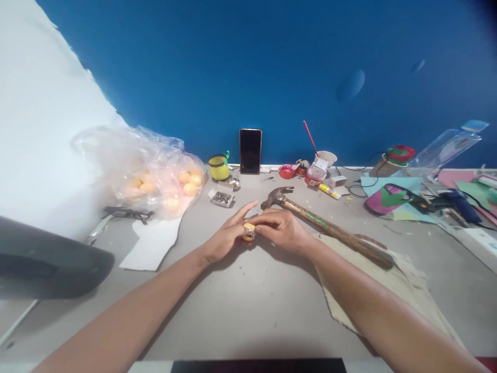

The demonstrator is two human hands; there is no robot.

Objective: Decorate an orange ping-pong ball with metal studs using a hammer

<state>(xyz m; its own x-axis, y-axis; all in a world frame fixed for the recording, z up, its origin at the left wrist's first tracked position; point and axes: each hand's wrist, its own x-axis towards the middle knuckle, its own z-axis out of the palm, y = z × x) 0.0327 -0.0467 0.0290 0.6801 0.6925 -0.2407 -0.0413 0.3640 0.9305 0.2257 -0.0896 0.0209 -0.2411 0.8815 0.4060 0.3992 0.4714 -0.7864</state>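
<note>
A small yellow-orange ball (249, 231) with shiny metal bits on its near side is held between both hands at the middle of the table. My left hand (229, 235) grips it from the left, with the index finger stretched away from it. From the right, my right hand (281, 229) pinches at the ball, thumb and fingertips close together; anything tiny between them is hidden. Beyond the hands lies an open small box (222, 199) of metal pieces, and a silvery clump (234, 183) sits behind it.
A claw hammer (322, 223) lies on a beige cloth (349, 295) at the right. A phone (250, 151) leans on the blue wall. At left are a plastic bag (155, 176) of orange balls, glasses (130, 213) and a dark cylinder (50, 261). Craft items crowd the far right.
</note>
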